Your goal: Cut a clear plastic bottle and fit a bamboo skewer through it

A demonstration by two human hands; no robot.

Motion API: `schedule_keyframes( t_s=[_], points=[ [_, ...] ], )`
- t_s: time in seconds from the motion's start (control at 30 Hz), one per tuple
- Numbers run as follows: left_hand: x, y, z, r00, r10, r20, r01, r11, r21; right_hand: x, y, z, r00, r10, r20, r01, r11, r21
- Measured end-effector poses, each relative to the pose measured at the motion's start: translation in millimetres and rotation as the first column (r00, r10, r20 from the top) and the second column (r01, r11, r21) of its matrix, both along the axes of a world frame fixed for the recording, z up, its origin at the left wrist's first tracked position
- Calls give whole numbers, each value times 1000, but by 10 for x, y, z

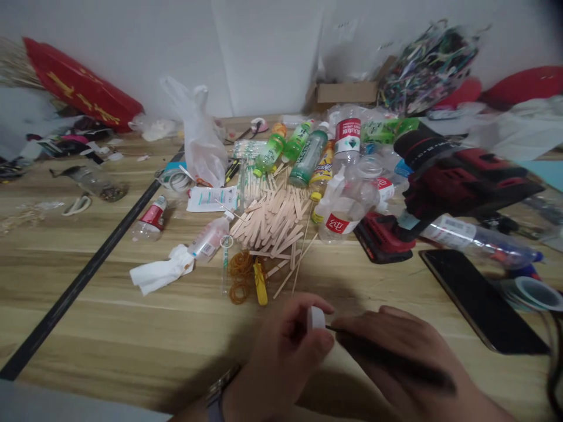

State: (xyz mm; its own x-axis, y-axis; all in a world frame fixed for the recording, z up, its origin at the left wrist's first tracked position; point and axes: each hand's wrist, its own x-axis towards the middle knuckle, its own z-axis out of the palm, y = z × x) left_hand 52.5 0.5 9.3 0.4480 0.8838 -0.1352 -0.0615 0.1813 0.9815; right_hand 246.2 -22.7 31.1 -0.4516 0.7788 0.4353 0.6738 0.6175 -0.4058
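Observation:
A small white bottle cap (316, 319) is pinched between the thumb and fingers of my left hand (281, 346), near the table's front edge. My right hand (391, 346) is closed around a thin-tipped tool with a dark handle (396, 358). The tool's tip points left at the cap; blur keeps me from telling whether it touches. Just beyond my hands lie a yellow utility knife (260, 282), brown rubber bands (240, 268) and a pile of wooden sticks (272, 220).
A red and black cordless drill (466, 181) stands at the right, beside a black phone (484, 302). Plastic bottles (310, 155) crowd the back middle. Further left are a white plastic bag (200, 140), crumpled tissue (162, 269) and a long black strip (88, 269).

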Motion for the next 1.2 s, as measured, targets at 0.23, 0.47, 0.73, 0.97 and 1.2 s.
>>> schedule_keyframes(
  t_s=[0.23,0.47,0.73,0.97,1.2],
  points=[
    [3,87,236,972,-59,-228,124,951,285,109,118,-345,673,-275,-687,-630,274,-727],
    [73,65,338,956,30,-291,31,979,202,90,148,-605,537,-343,-770,-757,206,-620],
    [157,46,165,988,115,-107,-127,986,-109,167,104,-452,983,-1,-183,18,996,89],
    [52,39,137,993,1,-118,20,984,175,175,45,-443,943,20,-333,-94,974,-206],
    [-26,213,121,948,-31,-317,262,641,722,19,89,-443,571,-279,-773,-694,340,-635]
  ],
)
